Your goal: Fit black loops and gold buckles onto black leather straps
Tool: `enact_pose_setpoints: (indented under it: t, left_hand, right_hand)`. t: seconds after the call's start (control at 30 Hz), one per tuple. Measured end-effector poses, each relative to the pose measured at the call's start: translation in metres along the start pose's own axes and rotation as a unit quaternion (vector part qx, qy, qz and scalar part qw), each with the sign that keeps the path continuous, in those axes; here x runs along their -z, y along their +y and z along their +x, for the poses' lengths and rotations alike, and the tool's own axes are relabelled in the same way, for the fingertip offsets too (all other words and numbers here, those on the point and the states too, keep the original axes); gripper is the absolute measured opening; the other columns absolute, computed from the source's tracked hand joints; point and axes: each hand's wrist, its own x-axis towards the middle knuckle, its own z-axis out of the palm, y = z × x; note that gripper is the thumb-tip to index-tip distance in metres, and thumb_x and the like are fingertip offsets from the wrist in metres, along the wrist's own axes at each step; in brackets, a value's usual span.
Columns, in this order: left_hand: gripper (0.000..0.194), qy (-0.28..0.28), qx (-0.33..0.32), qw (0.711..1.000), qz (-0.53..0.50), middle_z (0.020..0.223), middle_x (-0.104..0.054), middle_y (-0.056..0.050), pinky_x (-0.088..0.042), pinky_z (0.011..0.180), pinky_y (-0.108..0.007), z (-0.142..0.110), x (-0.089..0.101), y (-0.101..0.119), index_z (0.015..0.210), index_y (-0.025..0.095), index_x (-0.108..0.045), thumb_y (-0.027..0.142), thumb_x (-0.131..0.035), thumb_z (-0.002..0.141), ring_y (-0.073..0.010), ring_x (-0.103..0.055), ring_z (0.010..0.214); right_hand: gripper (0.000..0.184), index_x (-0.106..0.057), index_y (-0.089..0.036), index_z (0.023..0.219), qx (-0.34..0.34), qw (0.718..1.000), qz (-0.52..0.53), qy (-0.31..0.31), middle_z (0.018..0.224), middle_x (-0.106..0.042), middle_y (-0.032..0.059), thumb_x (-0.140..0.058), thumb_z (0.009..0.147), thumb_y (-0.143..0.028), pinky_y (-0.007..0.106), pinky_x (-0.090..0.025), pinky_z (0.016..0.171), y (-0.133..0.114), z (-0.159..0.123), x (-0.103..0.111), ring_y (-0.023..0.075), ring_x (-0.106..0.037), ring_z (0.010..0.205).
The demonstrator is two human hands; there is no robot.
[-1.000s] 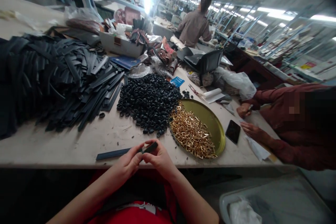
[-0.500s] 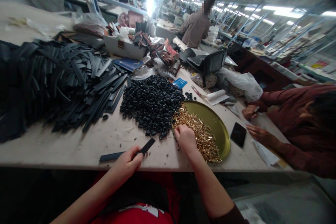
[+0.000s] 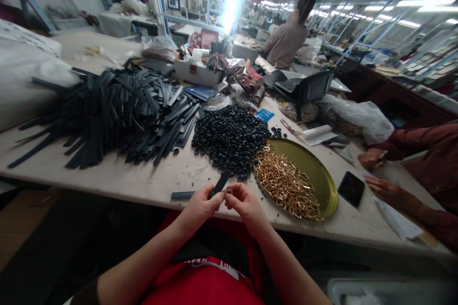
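My left hand (image 3: pixel 204 203) grips a black strap (image 3: pixel 222 181) whose far end sticks out past my fingers. Close beside it, my right hand (image 3: pixel 243 201) pinches a small gold buckle (image 3: pixel 225 191) at the strap, near the table's front edge. The buckle is mostly hidden by my fingertips. Another black strip (image 3: pixel 182 195) lies on the table left of my left hand. Just beyond my hands is a heap of small black loops (image 3: pixel 231 138). To the right, a round gold tray (image 3: pixel 324 186) holds many gold buckles (image 3: pixel 282 181).
A large pile of black straps (image 3: pixel 118 109) covers the table's left part. A phone (image 3: pixel 351 188) lies right of the tray, near a co-worker's hands (image 3: pixel 382 188). Scissors (image 3: pixel 288 126), a blue card (image 3: pixel 265 115) and a box of scraps (image 3: pixel 196 74) sit farther back.
My right hand has left the tray and come over to my left hand with a gold buckle. The view has turned to the left.
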Motion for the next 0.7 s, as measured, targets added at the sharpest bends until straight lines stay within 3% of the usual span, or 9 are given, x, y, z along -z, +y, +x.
enact_pose_setpoints:
  t: [0.13, 0.27, 0.4, 0.57, 0.7]
  left_hand:
    - [0.034, -0.018, -0.026, 0.998, 0.058, 0.053, -0.038, 0.007, -0.028, 0.044, -0.019, -0.009, 0.011, -0.005, 0.083, 0.015, -0.055, 0.047, -0.043, 0.08, -0.0079, -0.033, 0.046]
    - [0.037, -0.016, -0.048, 0.985, 0.164, 0.055, -0.042, 0.004, -0.032, 0.048, -0.02, -0.019, 0.021, -0.004, 0.082, 0.015, -0.056, 0.044, -0.033, 0.086, -0.0108, -0.04, 0.051]
    - [0.031, -0.051, -0.085, 0.964, 0.247, 0.076, -0.059, 0.0, -0.038, 0.064, -0.022, -0.025, 0.024, -0.003, 0.087, 0.018, -0.058, 0.037, -0.033, 0.087, -0.0148, -0.053, 0.071]
    - [0.032, -0.048, -0.087, 0.952, 0.29, 0.077, -0.06, -0.001, -0.039, 0.066, -0.023, -0.021, 0.024, -0.004, 0.085, 0.019, -0.058, 0.036, -0.031, 0.088, -0.0157, -0.054, 0.071]
    - [0.031, -0.048, -0.089, 0.95, 0.295, 0.08, -0.06, -0.002, -0.039, 0.068, -0.024, -0.017, 0.023, -0.003, 0.084, 0.019, -0.058, 0.035, -0.032, 0.087, -0.0169, -0.053, 0.075]
  right_hand:
    - [0.021, -0.061, -0.02, 0.08, 0.037, 0.999, -0.009, 0.001, 0.065, -0.057, -0.004, -0.071, 0.065, -0.029, 0.022, -0.041, 0.058, -0.003, 0.0, 0.0, 0.0084, -0.051, 0.059]
    - [0.026, -0.061, -0.019, 0.08, -0.032, 0.989, 0.132, 0.057, 0.065, -0.059, -0.005, -0.075, 0.06, -0.029, 0.02, -0.045, 0.057, -0.005, 0.001, -0.003, 0.0061, -0.053, 0.056]
    - [0.036, -0.061, -0.018, 0.078, -0.131, 0.961, 0.236, 0.068, 0.066, -0.061, -0.0043, -0.081, 0.05, -0.026, 0.016, -0.047, 0.052, 0.0, 0.002, -0.009, 0.004, -0.054, 0.051]
    - [0.034, -0.062, -0.018, 0.077, -0.127, 0.951, 0.267, 0.094, 0.063, -0.061, -0.005, -0.081, 0.05, -0.025, 0.014, -0.047, 0.048, 0.004, 0.004, -0.008, 0.003, -0.052, 0.048]
    - [0.031, -0.061, -0.018, 0.077, -0.139, 0.954, 0.257, 0.072, 0.064, -0.06, -0.0051, -0.079, 0.054, -0.026, 0.015, -0.046, 0.05, 0.011, 0.005, -0.007, 0.0035, -0.051, 0.05]
